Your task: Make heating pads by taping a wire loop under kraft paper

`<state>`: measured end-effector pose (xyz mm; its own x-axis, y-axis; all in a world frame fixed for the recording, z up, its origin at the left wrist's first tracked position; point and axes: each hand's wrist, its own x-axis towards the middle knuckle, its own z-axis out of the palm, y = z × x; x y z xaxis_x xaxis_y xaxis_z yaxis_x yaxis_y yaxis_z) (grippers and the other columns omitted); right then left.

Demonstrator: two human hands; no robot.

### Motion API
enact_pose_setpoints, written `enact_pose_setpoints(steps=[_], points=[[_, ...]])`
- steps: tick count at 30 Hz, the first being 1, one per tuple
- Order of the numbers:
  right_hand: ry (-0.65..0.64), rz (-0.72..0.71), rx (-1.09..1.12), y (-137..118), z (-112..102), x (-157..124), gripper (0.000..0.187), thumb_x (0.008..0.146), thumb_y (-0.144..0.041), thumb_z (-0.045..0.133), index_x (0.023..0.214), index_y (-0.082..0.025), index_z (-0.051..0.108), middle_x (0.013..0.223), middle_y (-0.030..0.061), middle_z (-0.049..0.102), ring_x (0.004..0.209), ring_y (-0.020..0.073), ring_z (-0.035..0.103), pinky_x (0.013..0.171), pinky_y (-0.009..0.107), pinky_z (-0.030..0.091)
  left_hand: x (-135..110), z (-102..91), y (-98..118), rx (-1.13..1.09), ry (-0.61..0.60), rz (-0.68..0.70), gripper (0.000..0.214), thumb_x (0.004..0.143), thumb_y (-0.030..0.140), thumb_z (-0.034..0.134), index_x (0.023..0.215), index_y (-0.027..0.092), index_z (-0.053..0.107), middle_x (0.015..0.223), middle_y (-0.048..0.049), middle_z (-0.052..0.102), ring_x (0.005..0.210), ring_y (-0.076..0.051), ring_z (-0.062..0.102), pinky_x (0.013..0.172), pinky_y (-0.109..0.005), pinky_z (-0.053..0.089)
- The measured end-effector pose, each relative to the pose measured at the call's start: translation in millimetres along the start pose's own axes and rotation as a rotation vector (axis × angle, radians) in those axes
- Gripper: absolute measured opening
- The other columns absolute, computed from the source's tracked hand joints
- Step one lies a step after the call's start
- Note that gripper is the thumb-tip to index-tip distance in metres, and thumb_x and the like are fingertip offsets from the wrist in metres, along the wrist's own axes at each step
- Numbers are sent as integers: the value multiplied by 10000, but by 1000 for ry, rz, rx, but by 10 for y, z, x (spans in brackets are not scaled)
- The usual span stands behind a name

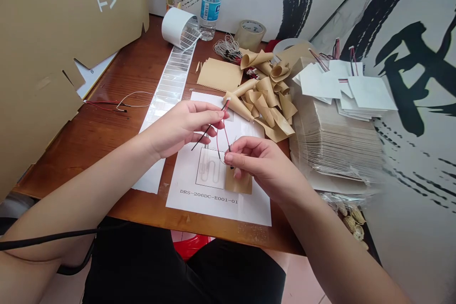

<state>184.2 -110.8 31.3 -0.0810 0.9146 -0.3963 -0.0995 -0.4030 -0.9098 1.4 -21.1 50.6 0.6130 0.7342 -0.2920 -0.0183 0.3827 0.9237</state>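
Observation:
Between the thumb and fingers of my left hand (185,123) is a red and black wire harness (225,128) with a small white plug at its upper end. Its wires hang down over the printed sheet (181,178). Lower and to the right, my right hand (260,159) pinches the harness's lower wires near their dark ends. The exact fingertip grip is partly hidden. Under my right fingers a small brown paper piece (242,186) lies on the sheet, which shows a looped line drawing and printed lettering.
Brown paper curls (265,109) and flat brown sheets (219,74) lie behind my hands. A label strip (171,76) runs to its roll beside a water bottle (210,12). At left are loose wires (107,103) and a cardboard box (64,33); at right, stacked white cards (342,137).

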Motion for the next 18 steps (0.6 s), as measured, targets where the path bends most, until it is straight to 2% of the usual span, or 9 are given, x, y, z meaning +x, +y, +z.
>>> enact_pose_setpoints(steps=[5,13,18], points=[[9,-6,-50,8,2,-6,372,551,-389,948,674,-197,654,682,-22,653,535,86,535,544,258,468,-19,-20,6,71,-68,21,207,858,380,763,940,190,767,920,-27,663,747,-82,579,641,-207,498],[-72,28,-26,28,-27,-4,379,563,-403,945,685,-193,653,648,-32,647,498,82,526,510,246,413,0,-45,-10,53,-116,59,183,838,381,791,856,200,768,928,-6,653,741,-63,559,665,-190,507],[-85,21,-18,34,-29,-14,356,595,-411,939,689,-199,670,657,-26,644,552,93,530,550,252,415,-1,-20,-8,-30,-172,43,246,794,385,841,824,173,721,792,9,650,765,-82,620,730,-218,543]])
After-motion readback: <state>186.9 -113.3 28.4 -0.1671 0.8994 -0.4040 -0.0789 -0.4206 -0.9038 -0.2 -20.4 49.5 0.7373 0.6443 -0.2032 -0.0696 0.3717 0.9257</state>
